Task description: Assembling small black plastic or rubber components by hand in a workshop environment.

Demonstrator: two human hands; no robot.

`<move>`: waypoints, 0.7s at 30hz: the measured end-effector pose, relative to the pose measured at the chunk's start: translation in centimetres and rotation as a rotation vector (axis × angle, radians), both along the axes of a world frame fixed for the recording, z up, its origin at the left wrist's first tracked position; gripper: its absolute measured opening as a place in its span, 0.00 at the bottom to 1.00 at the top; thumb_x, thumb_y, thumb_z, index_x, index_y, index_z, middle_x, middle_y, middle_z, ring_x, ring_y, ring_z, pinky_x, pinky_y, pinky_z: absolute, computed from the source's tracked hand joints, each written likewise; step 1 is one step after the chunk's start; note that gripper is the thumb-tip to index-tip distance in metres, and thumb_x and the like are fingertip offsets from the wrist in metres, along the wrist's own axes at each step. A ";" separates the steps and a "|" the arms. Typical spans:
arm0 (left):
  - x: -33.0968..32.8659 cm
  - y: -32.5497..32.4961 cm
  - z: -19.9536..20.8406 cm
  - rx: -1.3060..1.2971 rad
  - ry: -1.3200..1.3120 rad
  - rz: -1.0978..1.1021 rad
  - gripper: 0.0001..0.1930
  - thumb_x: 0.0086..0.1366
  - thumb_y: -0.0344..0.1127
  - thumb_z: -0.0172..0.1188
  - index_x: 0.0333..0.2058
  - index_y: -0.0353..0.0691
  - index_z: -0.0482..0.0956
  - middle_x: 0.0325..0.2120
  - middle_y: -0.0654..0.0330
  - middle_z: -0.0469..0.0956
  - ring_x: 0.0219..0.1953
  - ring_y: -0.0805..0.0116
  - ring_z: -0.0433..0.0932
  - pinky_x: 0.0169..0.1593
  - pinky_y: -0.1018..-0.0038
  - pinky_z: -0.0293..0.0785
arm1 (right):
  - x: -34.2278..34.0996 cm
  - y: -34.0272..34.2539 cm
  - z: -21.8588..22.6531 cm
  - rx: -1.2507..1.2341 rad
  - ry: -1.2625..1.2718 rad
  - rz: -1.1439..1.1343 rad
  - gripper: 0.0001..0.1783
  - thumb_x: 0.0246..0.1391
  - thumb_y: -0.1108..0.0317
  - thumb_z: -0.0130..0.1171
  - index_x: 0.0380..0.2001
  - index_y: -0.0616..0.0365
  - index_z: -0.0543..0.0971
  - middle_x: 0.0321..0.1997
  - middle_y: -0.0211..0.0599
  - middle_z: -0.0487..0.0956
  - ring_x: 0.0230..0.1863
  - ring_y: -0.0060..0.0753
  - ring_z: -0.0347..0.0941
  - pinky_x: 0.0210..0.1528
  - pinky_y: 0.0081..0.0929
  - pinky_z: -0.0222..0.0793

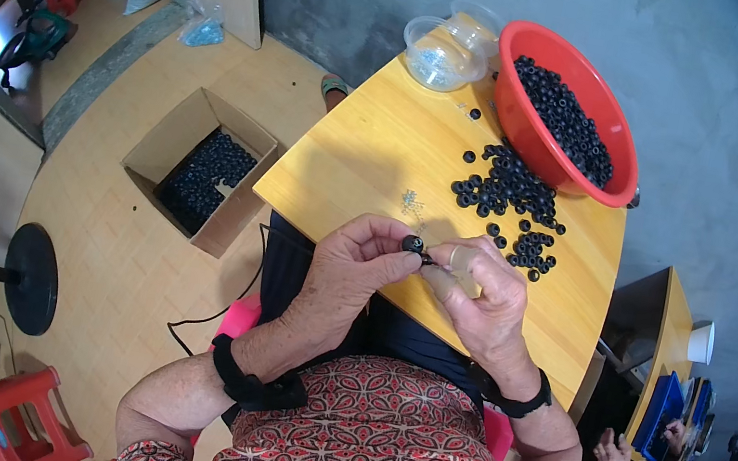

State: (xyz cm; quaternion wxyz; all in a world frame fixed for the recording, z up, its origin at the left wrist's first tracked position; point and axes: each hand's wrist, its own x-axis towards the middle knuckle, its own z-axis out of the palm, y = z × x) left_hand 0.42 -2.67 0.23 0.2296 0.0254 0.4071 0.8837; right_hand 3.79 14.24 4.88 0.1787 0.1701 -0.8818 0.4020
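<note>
Over the near edge of the yellow table, my two hands meet at the fingertips. My left hand (pixel 339 265) pinches a small black ring-shaped part (pixel 413 244) between thumb and forefinger. My right hand (pixel 484 299), with pale coverings on some fingers, is closed against it. A small dark thing shows at its fingertips, too hidden to name. Just beyond my hands lie tiny clear pieces (pixel 410 203). Several loose black ring-shaped parts (pixel 508 186) are heaped farther right on the table.
A red basin (pixel 507 58) of black parts stands at the back right, beside clear plastic tubs (pixel 418 38). On the floor at left sits a cardboard box (pixel 158 137) holding more black parts. Another person's hand (pixel 613 454) is at lower right, near a blue tray (pixel 662 416).
</note>
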 end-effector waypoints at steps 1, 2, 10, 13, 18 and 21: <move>0.0 0.0 0.0 0.000 0.000 0.002 0.12 0.62 0.24 0.64 0.44 0.38 0.76 0.35 0.64 0.79 0.37 0.77 0.79 0.44 0.81 0.78 | 0.1 0.0 -0.1 -0.105 -0.066 -0.009 0.09 0.46 0.78 0.67 0.34 0.63 0.81 0.34 0.41 0.80 0.36 0.37 0.78 0.40 0.28 0.73; 0.0 -0.1 -0.1 0.009 0.012 -0.015 0.12 0.62 0.24 0.63 0.44 0.37 0.76 0.36 0.64 0.79 0.39 0.77 0.78 0.47 0.81 0.76 | 0.2 -0.1 -0.3 -0.109 -0.073 0.004 0.09 0.46 0.78 0.67 0.34 0.63 0.81 0.34 0.41 0.80 0.36 0.37 0.78 0.40 0.28 0.73; -0.1 0.1 0.0 -0.027 0.031 -0.042 0.13 0.61 0.24 0.64 0.44 0.37 0.77 0.37 0.62 0.80 0.40 0.75 0.79 0.46 0.79 0.78 | 0.2 1.0 0.8 -0.172 -0.184 -0.063 0.08 0.48 0.79 0.65 0.34 0.65 0.81 0.33 0.38 0.81 0.36 0.30 0.77 0.39 0.25 0.71; 0.0 0.2 0.1 -0.024 -0.007 -0.057 0.12 0.61 0.24 0.64 0.44 0.36 0.77 0.38 0.61 0.80 0.40 0.75 0.79 0.47 0.78 0.77 | -0.4 1.6 1.5 -0.051 -0.102 -0.017 0.08 0.47 0.79 0.65 0.33 0.64 0.81 0.32 0.40 0.81 0.34 0.35 0.77 0.37 0.28 0.72; 0.0 0.1 0.1 -0.050 0.106 -0.074 0.11 0.62 0.25 0.63 0.43 0.35 0.78 0.37 0.61 0.81 0.40 0.76 0.79 0.48 0.79 0.75 | -0.9 1.8 2.3 0.064 -0.034 0.035 0.07 0.47 0.79 0.65 0.32 0.63 0.80 0.33 0.42 0.81 0.34 0.39 0.77 0.37 0.30 0.73; 0.0 0.1 0.2 -0.049 0.093 -0.085 0.11 0.62 0.25 0.64 0.44 0.35 0.79 0.37 0.62 0.81 0.40 0.76 0.79 0.47 0.80 0.75 | -0.9 1.8 2.6 0.117 -0.015 0.063 0.07 0.47 0.79 0.65 0.32 0.63 0.80 0.33 0.41 0.81 0.34 0.40 0.77 0.37 0.31 0.73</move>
